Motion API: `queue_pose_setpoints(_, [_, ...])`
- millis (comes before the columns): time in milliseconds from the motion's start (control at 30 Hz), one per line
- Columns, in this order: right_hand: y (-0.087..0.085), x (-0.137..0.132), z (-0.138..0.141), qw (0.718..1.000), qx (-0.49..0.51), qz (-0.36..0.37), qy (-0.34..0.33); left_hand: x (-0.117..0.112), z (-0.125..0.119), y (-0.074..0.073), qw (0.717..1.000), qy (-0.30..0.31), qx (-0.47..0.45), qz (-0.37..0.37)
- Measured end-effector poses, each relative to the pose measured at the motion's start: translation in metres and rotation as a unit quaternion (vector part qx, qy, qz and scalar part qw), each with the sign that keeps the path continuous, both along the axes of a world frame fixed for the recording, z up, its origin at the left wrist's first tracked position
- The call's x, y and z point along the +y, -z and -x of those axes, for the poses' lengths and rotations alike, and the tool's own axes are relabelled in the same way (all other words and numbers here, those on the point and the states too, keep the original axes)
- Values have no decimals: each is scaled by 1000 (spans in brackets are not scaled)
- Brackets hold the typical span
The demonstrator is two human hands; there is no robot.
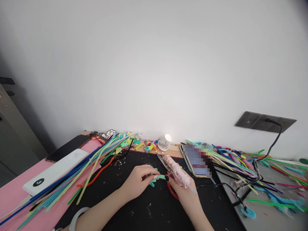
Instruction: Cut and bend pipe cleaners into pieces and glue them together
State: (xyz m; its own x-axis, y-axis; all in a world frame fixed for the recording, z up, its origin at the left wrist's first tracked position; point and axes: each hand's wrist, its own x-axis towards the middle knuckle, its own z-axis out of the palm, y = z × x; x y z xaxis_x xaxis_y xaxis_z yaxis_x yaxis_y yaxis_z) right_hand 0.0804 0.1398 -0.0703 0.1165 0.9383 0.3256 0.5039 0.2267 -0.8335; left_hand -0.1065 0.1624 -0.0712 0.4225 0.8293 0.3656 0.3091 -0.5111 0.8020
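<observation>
While the left hand point(138, 180) pinches a short green pipe-cleaner piece point(160, 177) just above the black desk point(140, 212), the right hand point(183, 192) closes its grip around a pink glue gun point(176, 170), fingertips meeting the same piece. The left grip is shut on the piece, which sits between the two hands, near the middle of the desk. Which way the gun's nozzle points cannot be told for certain.

Joining work of this kind likely goes best with the piece held still by its end, fingers kept clear of the hot tip, and only a small bead of glue laid on.

By count: two hands, one glue gun, one green piece in hand, and one red-handled tool point(172, 192) lying under the right hand. One white power bank point(56, 171) and one dark phone point(67, 148) lie at left. A second phone point(200, 162) lies beside the gun. One wall socket point(265, 122) carries one plug. Loose pipe cleaners point(73, 180) in two heaps, left and right, are too many to count.
</observation>
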Motion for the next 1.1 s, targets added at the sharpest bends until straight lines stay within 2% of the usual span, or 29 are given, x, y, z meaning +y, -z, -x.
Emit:
queue_pose_setpoints(100, [1,1,2,993,66,77,-57,-2,-2,-1,999,13,8,30])
queue_pose_setpoints(167, [3,1,3,989,96,94,-59,-3,-3,-1,998,10,4,55])
queue_pose_setpoints(333, [12,4,3,982,147,94,-71,-2,-6,1,993,25,-26,112])
queue_pose_setpoints(467, [16,6,2,983,142,91,-68,-2,-7,2,989,36,-59,133])
queue_pose_setpoints(833, [12,4,4,980,159,91,-76,4,-6,15,969,18,-140,203])
queue_pose_setpoints(1000, [4,3,6,985,142,69,-75,7,-7,19,964,9,-159,213])
queue_pose_setpoints(1100, [1,-1,6,976,173,83,-105,8,-7,20,958,8,-174,227])
